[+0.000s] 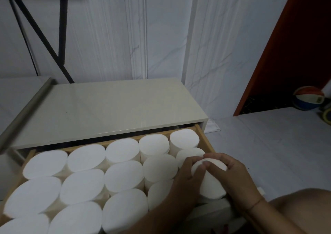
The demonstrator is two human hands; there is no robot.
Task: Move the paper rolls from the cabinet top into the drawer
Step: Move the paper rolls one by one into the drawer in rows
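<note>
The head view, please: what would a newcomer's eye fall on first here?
The open drawer, packed with rows of upright white paper rolls, fills the lower left. At its front right corner, the left hand and the right hand both grip one more roll. Farther off, a striped ball sits on the floor at the far right.

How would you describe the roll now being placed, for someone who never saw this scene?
Find the open drawer, then its near right corner. There the left hand and right hand hold one roll; unlike its upright neighbours, it tilts.
</note>
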